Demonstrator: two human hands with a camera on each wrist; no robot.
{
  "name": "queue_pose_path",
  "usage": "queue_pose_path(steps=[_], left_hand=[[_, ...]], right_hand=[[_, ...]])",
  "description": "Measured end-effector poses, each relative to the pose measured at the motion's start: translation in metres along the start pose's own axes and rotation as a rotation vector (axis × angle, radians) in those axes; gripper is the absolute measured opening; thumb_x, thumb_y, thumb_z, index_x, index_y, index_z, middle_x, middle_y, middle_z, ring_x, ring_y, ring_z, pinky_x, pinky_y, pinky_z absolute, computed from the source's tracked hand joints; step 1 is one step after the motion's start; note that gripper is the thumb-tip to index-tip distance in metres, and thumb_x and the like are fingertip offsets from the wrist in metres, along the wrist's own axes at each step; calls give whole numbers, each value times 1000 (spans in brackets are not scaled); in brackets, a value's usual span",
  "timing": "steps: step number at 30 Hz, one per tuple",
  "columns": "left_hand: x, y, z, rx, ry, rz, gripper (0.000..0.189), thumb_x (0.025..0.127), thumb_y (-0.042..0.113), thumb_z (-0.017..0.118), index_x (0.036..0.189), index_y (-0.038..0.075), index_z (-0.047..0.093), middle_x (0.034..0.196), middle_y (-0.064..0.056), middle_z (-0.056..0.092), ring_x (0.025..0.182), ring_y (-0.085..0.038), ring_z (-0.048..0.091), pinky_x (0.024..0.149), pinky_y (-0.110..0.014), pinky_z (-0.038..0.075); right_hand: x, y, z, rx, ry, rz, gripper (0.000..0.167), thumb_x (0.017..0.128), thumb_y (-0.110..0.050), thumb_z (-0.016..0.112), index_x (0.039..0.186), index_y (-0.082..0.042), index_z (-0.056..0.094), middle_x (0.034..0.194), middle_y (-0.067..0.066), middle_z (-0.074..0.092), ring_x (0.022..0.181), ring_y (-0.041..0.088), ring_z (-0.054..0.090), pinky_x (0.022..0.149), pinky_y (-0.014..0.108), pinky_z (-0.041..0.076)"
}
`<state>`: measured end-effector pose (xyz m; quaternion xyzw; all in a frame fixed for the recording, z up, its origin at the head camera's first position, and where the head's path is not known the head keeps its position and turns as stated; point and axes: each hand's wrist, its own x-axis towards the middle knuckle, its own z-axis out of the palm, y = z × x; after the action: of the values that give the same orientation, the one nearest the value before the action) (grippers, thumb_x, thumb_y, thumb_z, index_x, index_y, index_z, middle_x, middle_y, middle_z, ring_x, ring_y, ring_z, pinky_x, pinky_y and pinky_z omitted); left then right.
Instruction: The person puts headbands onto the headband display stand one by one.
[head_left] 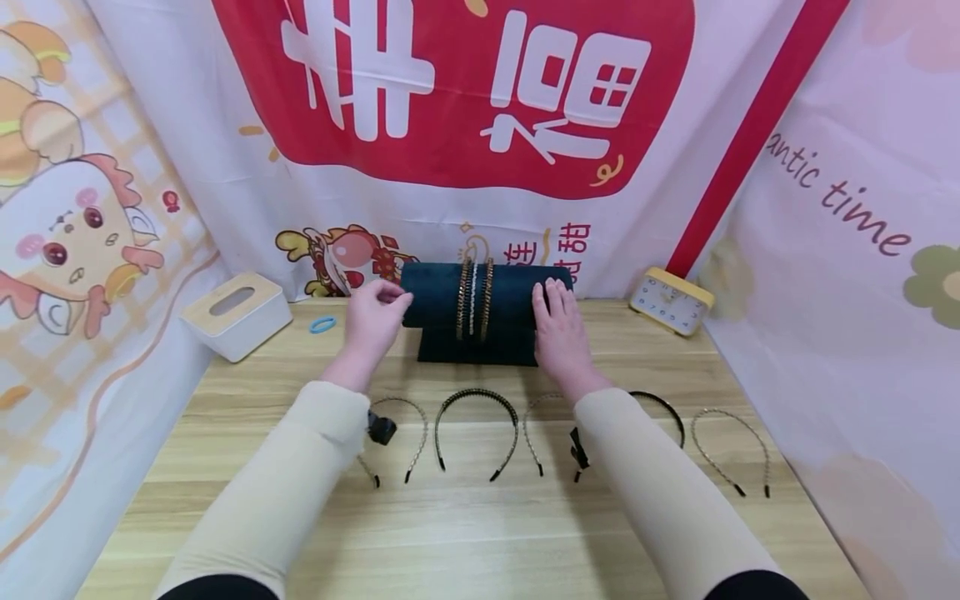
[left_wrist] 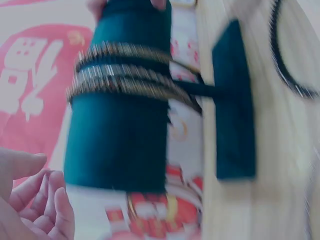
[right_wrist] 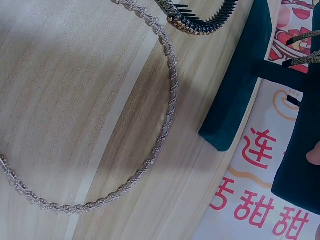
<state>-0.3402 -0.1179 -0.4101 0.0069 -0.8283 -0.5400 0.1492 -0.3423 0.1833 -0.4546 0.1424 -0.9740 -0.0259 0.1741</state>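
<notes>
A dark teal velvet headband stand (head_left: 435, 296) with a horizontal roll stands at the back of the table. Three headbands (head_left: 472, 300), two dark gold ones and a pale one between them, sit around the middle of its roll. My right hand (head_left: 562, 337) holds the roll's right end, its fingers laid over the top; the thumb tip (right_wrist: 314, 155) shows on the roll in the right wrist view. Beside the roll's left end is my left hand (head_left: 372, 321). Its fingers (left_wrist: 47, 200) are loosely bent, with nothing between them, apart from the roll in the left wrist view.
In front of the stand lie several headbands, among them a dark one (head_left: 477, 392) and a pale one (head_left: 731, 412) at the right. A tissue box (head_left: 236, 312) and a blue ring (head_left: 323, 324) are at the left, a yellow clock (head_left: 671, 300) at the right. Cloths hang behind.
</notes>
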Motion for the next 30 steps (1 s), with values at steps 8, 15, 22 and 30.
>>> queue_pose_path(steps=[8, 15, 22, 30], left_hand=[[-22, -60, -41, 138, -70, -174, 25, 92, 13, 68, 113, -1, 65, 103, -15, 62, 88, -26, 60, 75, -32, 52], [-55, -112, -45, 326, -365, -253, 34, 87, 12, 71, 116, -3, 62, 107, -20, 62, 94, -33, 59, 83, -46, 49], [-71, -136, -44, 422, -381, -224, 18, 79, 9, 76, 89, 1, 63, 88, -11, 62, 85, -29, 57, 78, -44, 46], [-77, -140, -46, 421, -347, -202, 7, 84, 8, 70, 84, 2, 65, 83, -9, 62, 82, -29, 57, 76, -44, 47]], right_hand=[[-2, 1, -2, -15, -15, 16, 77, 92, -15, 64, 154, 0, 21, 158, 24, 18, 146, 38, 13, 119, 40, -4], [-4, 0, -2, -5, -20, 19, 78, 92, -14, 65, 154, 0, 21, 157, 24, 18, 145, 39, 14, 119, 41, -3], [-4, -1, -4, 1, -22, 21, 78, 92, -14, 65, 154, 0, 20, 157, 24, 17, 145, 39, 13, 119, 41, -4], [-1, -3, -4, -29, -8, 0, 80, 91, -15, 66, 154, 1, 20, 157, 25, 18, 145, 39, 14, 119, 42, 0]])
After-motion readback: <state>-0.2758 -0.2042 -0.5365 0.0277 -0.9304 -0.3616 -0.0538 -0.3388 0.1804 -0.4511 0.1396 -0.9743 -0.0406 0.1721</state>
